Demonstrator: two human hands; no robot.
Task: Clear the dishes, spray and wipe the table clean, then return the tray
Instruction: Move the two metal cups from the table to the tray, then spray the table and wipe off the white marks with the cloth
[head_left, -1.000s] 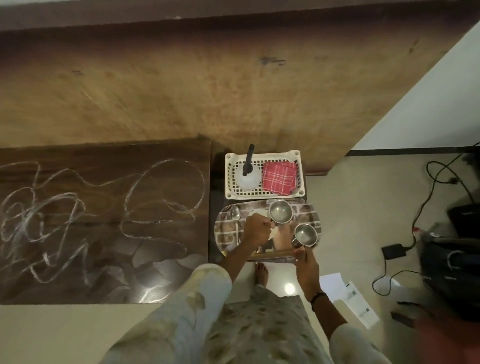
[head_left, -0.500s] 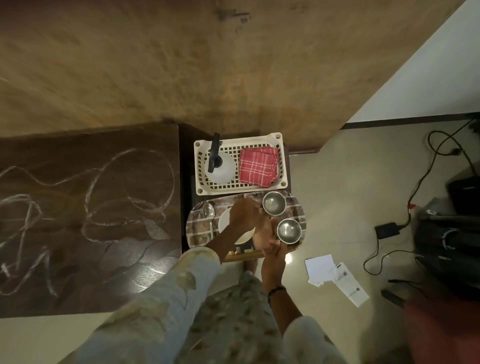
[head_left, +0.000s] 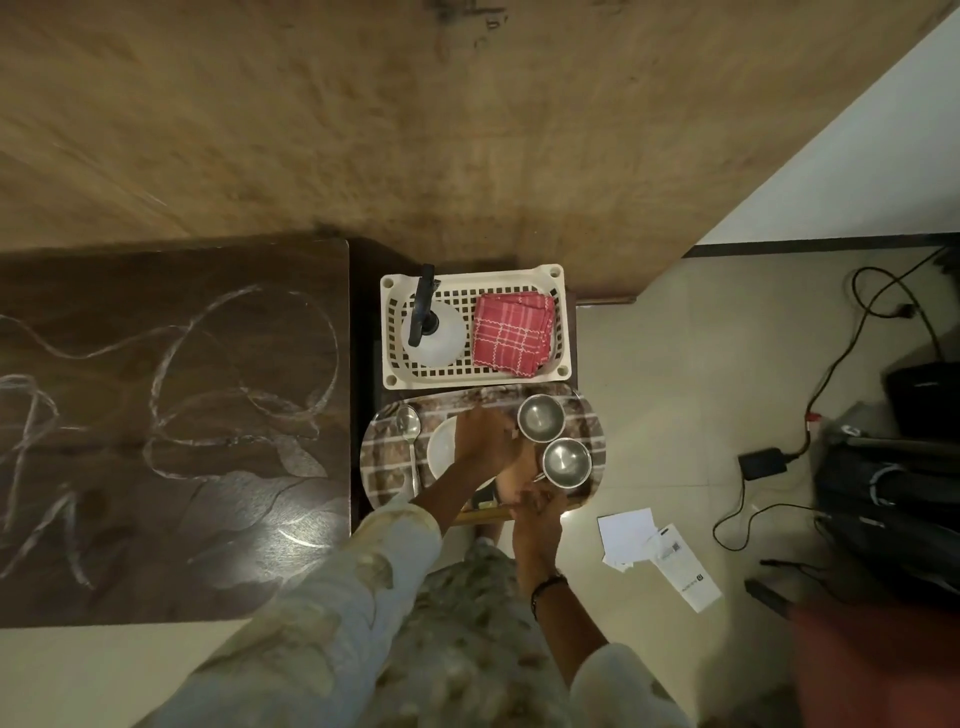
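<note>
An oval brick-patterned tray (head_left: 378, 457) sits on a small stand beside the dark table (head_left: 182, 415), whose top is covered in white chalk scribbles. The tray carries two steel cups (head_left: 540, 418) (head_left: 566, 461), a spoon (head_left: 410, 431) and a white plate (head_left: 441, 447). My left hand (head_left: 485, 436) lies over the plate with its fingers curled at the plate's right edge. My right hand (head_left: 535, 512) grips the tray's near rim just below the nearer cup.
Behind the tray stands a white plastic basket (head_left: 563, 332) holding a spray bottle (head_left: 434, 332) and a folded red checked cloth (head_left: 511, 332). Papers (head_left: 628, 535), cables (head_left: 831, 374) and dark bags (head_left: 883, 493) lie on the floor at right. A wooden wall panel rises behind.
My view has swung so the tray and basket sit a little further left. My right hand has shifted slightly left along the tray's near rim. My left hand stays on the plate.
</note>
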